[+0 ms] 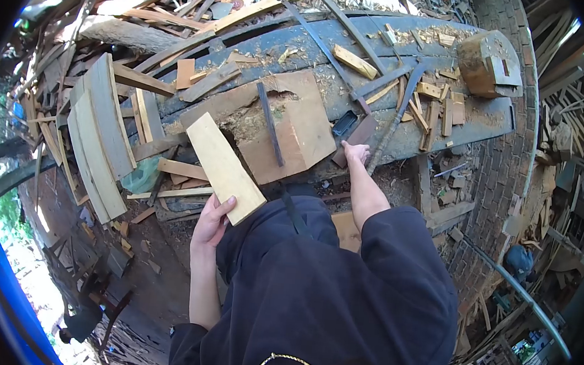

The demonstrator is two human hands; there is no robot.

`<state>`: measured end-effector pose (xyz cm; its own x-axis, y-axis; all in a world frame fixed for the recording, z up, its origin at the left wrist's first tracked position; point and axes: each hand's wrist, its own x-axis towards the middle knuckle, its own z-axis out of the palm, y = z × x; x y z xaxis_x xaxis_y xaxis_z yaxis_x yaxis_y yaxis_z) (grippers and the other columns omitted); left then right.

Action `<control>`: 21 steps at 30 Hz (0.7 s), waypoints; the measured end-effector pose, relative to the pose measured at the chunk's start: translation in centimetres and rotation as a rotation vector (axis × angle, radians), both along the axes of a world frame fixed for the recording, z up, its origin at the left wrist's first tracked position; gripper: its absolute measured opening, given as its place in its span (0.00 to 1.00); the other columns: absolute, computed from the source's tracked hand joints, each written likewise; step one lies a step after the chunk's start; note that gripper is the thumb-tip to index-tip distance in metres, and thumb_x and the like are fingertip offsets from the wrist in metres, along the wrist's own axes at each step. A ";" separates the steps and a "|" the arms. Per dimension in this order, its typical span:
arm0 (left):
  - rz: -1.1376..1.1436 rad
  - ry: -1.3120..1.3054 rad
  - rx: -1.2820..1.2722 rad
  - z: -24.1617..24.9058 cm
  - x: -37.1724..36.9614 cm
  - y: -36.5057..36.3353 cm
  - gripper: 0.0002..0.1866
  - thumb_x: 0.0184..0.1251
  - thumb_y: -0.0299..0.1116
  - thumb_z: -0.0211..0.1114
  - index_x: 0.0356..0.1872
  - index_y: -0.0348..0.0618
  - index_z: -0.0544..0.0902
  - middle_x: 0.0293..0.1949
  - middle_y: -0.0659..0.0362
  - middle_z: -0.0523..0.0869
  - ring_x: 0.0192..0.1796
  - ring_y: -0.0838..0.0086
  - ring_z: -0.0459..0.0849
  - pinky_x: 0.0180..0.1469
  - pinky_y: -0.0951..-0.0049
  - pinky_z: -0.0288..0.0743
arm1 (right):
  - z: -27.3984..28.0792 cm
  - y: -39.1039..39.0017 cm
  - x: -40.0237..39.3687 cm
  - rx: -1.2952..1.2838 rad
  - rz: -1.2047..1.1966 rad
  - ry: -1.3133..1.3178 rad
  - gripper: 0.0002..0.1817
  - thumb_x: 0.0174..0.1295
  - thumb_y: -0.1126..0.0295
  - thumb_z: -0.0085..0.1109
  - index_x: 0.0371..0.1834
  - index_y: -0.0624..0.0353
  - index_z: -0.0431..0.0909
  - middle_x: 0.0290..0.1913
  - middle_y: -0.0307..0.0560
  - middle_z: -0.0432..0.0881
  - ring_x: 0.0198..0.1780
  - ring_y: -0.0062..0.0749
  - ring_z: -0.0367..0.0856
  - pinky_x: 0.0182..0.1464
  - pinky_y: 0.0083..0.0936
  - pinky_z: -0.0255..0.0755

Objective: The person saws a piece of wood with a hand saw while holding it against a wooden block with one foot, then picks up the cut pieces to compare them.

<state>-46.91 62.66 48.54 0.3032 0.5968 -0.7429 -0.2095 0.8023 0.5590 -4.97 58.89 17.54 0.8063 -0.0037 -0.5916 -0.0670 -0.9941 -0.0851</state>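
Observation:
My left hand (213, 221) grips the near end of a pale, flat wooden board (224, 167), thumb on top. The board slants away over a cardboard sheet (305, 108) on the bench. Out to the right, my right hand (355, 152) has its fingers closed at the near end of a dark brown wooden block (360, 134). Beside that block is a small black tray (345, 123). A dark narrow strip (270, 122) rests across the cardboard.
The long worn bench (468, 117) carries shavings, offcuts (447, 112) and a wooden frame saw (323, 48). At its right end stands a thick wood block (490, 64). Curved planks (96, 140) lean at left. A metal pipe (523, 293) runs at lower right; scrap wood covers the ground.

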 end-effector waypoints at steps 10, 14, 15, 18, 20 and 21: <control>0.075 0.028 0.040 -0.2 -1.1 -2.1 0.28 0.77 0.35 0.75 0.72 0.39 0.75 0.52 0.67 0.88 0.41 0.89 0.82 0.36 0.83 0.68 | 2.5 -1.3 1.3 0.183 -0.070 0.100 0.53 0.49 0.49 0.84 0.67 0.84 0.72 0.64 0.67 0.84 0.51 0.53 0.93 0.38 0.41 0.93; 0.113 -0.070 0.037 -0.6 -2.5 -3.4 0.31 0.77 0.34 0.75 0.75 0.37 0.73 0.60 0.62 0.88 0.53 0.83 0.86 0.48 0.80 0.77 | 0.8 -3.8 1.6 0.378 0.044 -0.117 0.49 0.51 0.49 0.84 0.63 0.79 0.71 0.55 0.65 0.85 0.45 0.45 0.91 0.36 0.35 0.89; 0.116 -0.125 0.026 -0.8 -2.8 -3.8 0.33 0.77 0.34 0.75 0.76 0.36 0.72 0.63 0.59 0.87 0.58 0.80 0.87 0.55 0.77 0.80 | 2.3 -3.7 1.1 0.394 0.130 -0.222 0.50 0.52 0.50 0.85 0.66 0.77 0.69 0.55 0.63 0.85 0.45 0.42 0.90 0.38 0.32 0.89; 0.118 -0.207 0.047 -1.3 -4.3 -5.1 0.36 0.75 0.35 0.76 0.77 0.34 0.70 0.68 0.54 0.85 0.69 0.71 0.84 0.71 0.68 0.79 | 10.0 -1.0 -1.9 0.714 0.120 0.034 0.48 0.56 0.54 0.86 0.68 0.74 0.68 0.62 0.67 0.82 0.65 0.45 0.84 0.67 0.38 0.79; 0.099 -0.232 0.047 -1.6 -5.0 -5.9 0.37 0.74 0.35 0.77 0.78 0.34 0.70 0.69 0.54 0.85 0.70 0.70 0.84 0.72 0.66 0.78 | 14.5 1.8 -5.0 0.919 0.177 0.170 0.46 0.59 0.58 0.86 0.70 0.73 0.67 0.61 0.65 0.83 0.64 0.43 0.85 0.65 0.36 0.80; 0.097 -0.219 0.041 -1.6 -5.2 -6.3 0.37 0.74 0.35 0.77 0.78 0.34 0.70 0.69 0.54 0.85 0.70 0.70 0.84 0.72 0.66 0.78 | 16.9 3.1 -6.5 1.118 0.213 0.304 0.44 0.61 0.62 0.86 0.71 0.72 0.66 0.60 0.62 0.84 0.62 0.40 0.86 0.64 0.34 0.82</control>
